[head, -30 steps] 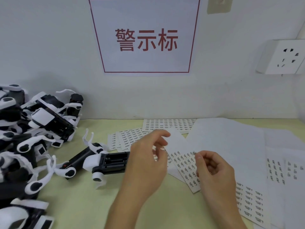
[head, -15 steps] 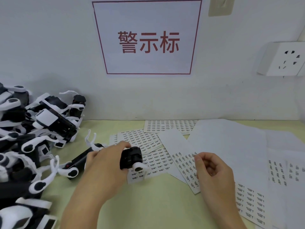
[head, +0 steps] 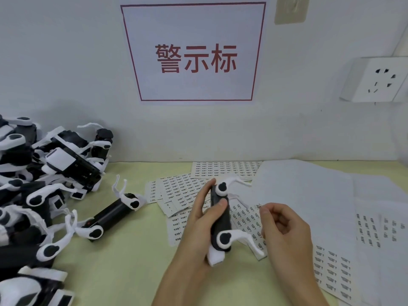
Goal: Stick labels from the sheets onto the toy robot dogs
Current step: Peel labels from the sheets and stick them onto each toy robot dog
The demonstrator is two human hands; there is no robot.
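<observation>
Left hand grip: fingers and thumb curled round a black-and-white toy robot dog, held lengthwise above the tabletop, its white legs pointing toward 3 o'clock. Right hand grip: narrow, thumb and forefinger pinched together just beside the dog at 3 o'clock; whether a label sits between them is too small to tell. Label sheets lie fanned on the tabletop beneath both hands, overlapping, more sheets toward 4 o'clock. One dog lies alone at 9 o'clock. A loose pile of dogs lies further out at 9 o'clock. No container in view.
</observation>
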